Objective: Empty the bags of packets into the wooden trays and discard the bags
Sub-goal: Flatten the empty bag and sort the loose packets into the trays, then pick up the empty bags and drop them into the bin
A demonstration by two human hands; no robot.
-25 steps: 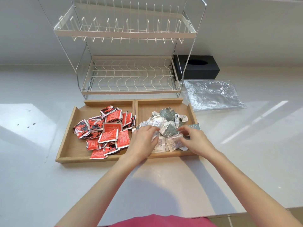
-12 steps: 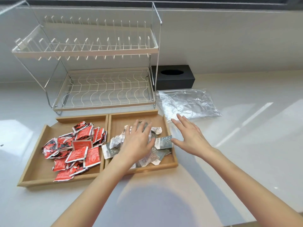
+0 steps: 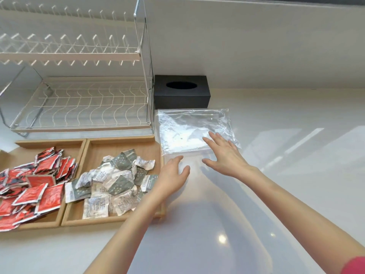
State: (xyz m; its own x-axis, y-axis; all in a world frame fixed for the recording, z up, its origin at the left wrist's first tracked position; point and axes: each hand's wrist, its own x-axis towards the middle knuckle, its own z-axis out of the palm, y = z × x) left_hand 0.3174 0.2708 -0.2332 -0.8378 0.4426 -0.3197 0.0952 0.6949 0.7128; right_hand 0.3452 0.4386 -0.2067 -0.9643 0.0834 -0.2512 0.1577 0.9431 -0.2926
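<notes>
Two wooden trays sit side by side on the white counter. The left tray [image 3: 50, 142] holds several red packets [image 3: 37, 186]. The right tray [image 3: 118, 142] holds several grey and white packets [image 3: 114, 182]. Flat on the counter to the right of the trays lies a clear, crumpled plastic bag [image 3: 189, 129], with nothing visible inside. My right hand [image 3: 225, 155] is open, its fingertips over the bag's near right part. My left hand [image 3: 173, 175] is open just beyond the right tray's right edge, near the bag's front edge, holding nothing.
A two-tier wire dish rack [image 3: 79, 103] stands behind the trays. A black tissue box [image 3: 181, 91] sits against the wall, just behind the bag. The white counter [image 3: 286, 155] stretches to the right, and the wall closes the back.
Both hands have left the grey packets in the right tray and moved right toward the plastic bag. The view has shifted right with them.
</notes>
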